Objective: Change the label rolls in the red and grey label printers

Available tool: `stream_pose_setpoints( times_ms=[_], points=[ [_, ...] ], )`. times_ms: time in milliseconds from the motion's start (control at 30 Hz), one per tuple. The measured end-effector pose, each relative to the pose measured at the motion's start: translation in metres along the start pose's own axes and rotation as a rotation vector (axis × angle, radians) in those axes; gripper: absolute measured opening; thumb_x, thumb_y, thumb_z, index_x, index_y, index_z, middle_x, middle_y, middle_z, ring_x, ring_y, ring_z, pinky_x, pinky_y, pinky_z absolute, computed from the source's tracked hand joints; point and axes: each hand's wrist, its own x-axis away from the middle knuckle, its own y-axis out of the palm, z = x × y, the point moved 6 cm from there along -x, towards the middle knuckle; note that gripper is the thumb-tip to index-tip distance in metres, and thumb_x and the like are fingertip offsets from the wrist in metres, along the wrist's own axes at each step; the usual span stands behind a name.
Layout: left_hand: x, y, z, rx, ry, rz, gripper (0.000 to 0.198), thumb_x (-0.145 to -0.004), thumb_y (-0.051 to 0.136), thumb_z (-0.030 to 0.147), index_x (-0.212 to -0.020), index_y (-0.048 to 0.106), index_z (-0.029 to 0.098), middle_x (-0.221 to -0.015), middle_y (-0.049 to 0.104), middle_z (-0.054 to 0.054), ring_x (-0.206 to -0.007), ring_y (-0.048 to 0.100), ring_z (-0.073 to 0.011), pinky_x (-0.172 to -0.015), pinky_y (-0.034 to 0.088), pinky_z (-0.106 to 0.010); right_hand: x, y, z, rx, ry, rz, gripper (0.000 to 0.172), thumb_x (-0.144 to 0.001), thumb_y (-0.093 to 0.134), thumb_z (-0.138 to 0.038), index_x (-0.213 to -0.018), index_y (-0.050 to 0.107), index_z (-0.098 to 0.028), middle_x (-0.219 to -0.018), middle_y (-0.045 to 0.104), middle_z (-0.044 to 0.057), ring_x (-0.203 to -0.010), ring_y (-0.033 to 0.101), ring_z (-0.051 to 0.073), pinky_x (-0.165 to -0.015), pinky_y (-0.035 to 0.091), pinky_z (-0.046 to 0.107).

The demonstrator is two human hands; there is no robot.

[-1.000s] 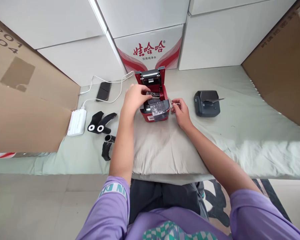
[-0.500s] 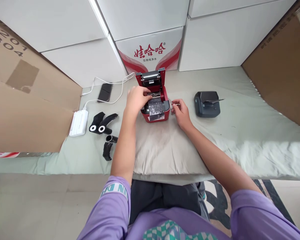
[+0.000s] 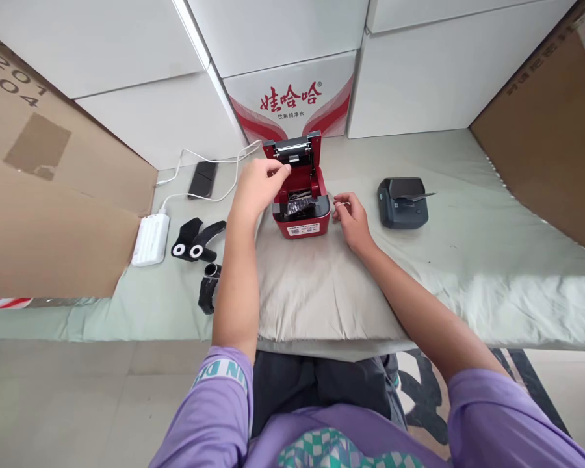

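Note:
A red and black label printer (image 3: 302,224) stands on the cloth with its lid (image 3: 292,151) raised. A crinkled strip of black film (image 3: 298,207) lies across its front edge, and something pale shows inside the bay. Above the open bay, close to the lid, is my left hand (image 3: 259,185). Its thumb and forefinger are pinched together; what they hold, if anything, cannot be made out. My right hand (image 3: 351,218) rests on the cloth just right of the printer, fingers loosely bent and apart, holding nothing visible.
A dark small printer (image 3: 403,203) sits to the right. On the left are a phone (image 3: 203,180), a white power bank (image 3: 151,240) with a cable (image 3: 199,196), and several black strips and cores (image 3: 198,242). White boxes (image 3: 287,97) stand behind; cardboard (image 3: 53,195) flanks the left.
My left hand has risen up and left out of the printer's bay. The black film that hung over the front has drawn back, uncovering the white label. My right hand has stayed put.

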Motion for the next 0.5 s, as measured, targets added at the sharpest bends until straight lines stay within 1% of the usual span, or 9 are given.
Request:
stream_pose_setpoints(
  times_ms=[100,167,200,267,333,400,500],
  points=[
    [0.001,-0.010,0.007,-0.028,0.042,0.169,0.025,-0.100,0.055,0.037,-0.116,0.072,0.025,-0.128,0.069,-0.007,-0.127,0.060,-0.0278,-0.116,0.043,-0.044,0.000,0.000,0.001,-0.001,0.004,0.004,0.025,-0.091,0.060,-0.048,-0.103,0.058,-0.026,-0.097,0.062,0.000,-0.074,0.059,0.014,-0.071,0.052,0.032],
    [0.001,-0.009,0.011,-0.024,0.085,0.214,0.035,-0.100,0.056,0.037,-0.133,0.066,0.028,-0.147,0.061,-0.007,-0.142,0.050,-0.0299,-0.123,0.036,-0.046,0.000,0.000,0.001,-0.004,0.009,0.008,0.025,-0.091,0.061,-0.047,-0.103,0.058,-0.026,-0.099,0.062,0.001,-0.074,0.059,0.013,-0.071,0.051,0.032],
    [0.000,-0.007,0.011,-0.020,0.102,0.207,0.041,-0.100,0.056,0.037,-0.140,0.062,0.030,-0.153,0.057,-0.007,-0.147,0.044,-0.0311,-0.125,0.033,-0.048,0.000,0.000,0.001,-0.004,0.009,0.009,0.025,-0.091,0.061,-0.047,-0.103,0.058,-0.025,-0.100,0.062,0.001,-0.074,0.059,0.013,-0.071,0.051,0.032],
    [0.000,-0.003,0.012,-0.027,0.111,0.167,0.047,-0.101,0.054,0.040,-0.147,0.058,0.032,-0.159,0.054,-0.006,-0.152,0.037,-0.0335,-0.128,0.029,-0.052,0.000,0.000,0.000,-0.001,0.008,0.010,0.025,-0.091,0.061,-0.048,-0.103,0.058,-0.025,-0.101,0.063,0.001,-0.074,0.059,0.013,-0.071,0.051,0.032],
    [0.001,-0.001,0.011,-0.064,0.093,0.141,0.049,-0.101,0.052,0.042,-0.149,0.058,0.034,-0.160,0.054,-0.004,-0.153,0.033,-0.0351,-0.128,0.027,-0.055,0.000,0.000,0.000,-0.003,0.009,0.009,0.025,-0.092,0.061,-0.048,-0.103,0.058,-0.025,-0.101,0.063,0.001,-0.074,0.059,0.013,-0.071,0.052,0.031],
    [0.002,-0.001,0.012,-0.120,0.079,0.140,0.050,-0.100,0.052,0.042,-0.150,0.058,0.036,-0.162,0.052,-0.002,-0.152,0.031,-0.0362,-0.128,0.026,-0.056,0.000,0.000,0.000,-0.011,0.013,0.010,0.024,-0.091,0.061,-0.047,-0.102,0.059,-0.025,-0.100,0.063,0.001,-0.074,0.059,0.013,-0.071,0.051,0.031],
    [0.004,0.002,0.015,-0.184,0.098,0.141,0.055,-0.098,0.054,0.035,-0.153,0.055,0.037,-0.167,0.046,-0.001,-0.156,0.026,-0.0382,-0.127,0.023,-0.060,0.000,-0.001,0.001,-0.023,0.016,0.018,0.023,-0.090,0.062,-0.045,-0.102,0.060,-0.025,-0.101,0.064,0.000,-0.074,0.059,0.013,-0.070,0.051,0.031]
  ],
)
